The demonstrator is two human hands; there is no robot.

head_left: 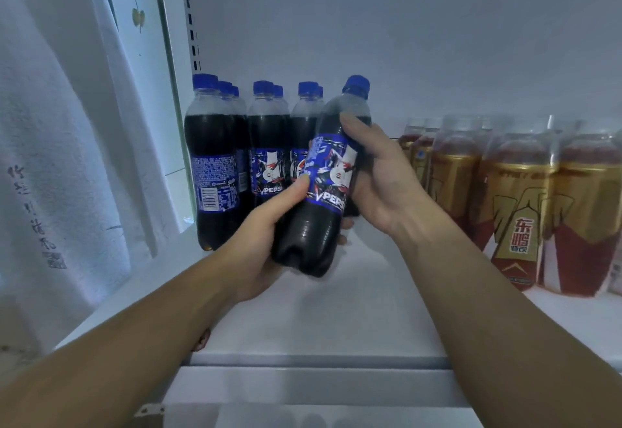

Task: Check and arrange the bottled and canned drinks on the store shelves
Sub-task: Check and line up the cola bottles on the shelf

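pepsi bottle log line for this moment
pepsi bottle: tilted, in both hands | left hand: grips lower part | right hand: grips upper part | pepsi row: upright behind

The white shelf [336,320] lies bare across its front middle, where both forearms reach in. At the left rear, standing cola bottles [215,165] in rows block the corner beside the slotted upright [193,30]. On the right, gold-and-red bottles [518,198] run from the back nearly to the front edge. The gap between the groups is taken by a tilted cola bottle [330,192], held by the left hand [259,242] and right hand [380,178]. Above the caps, open space reaches the back wall [404,40]
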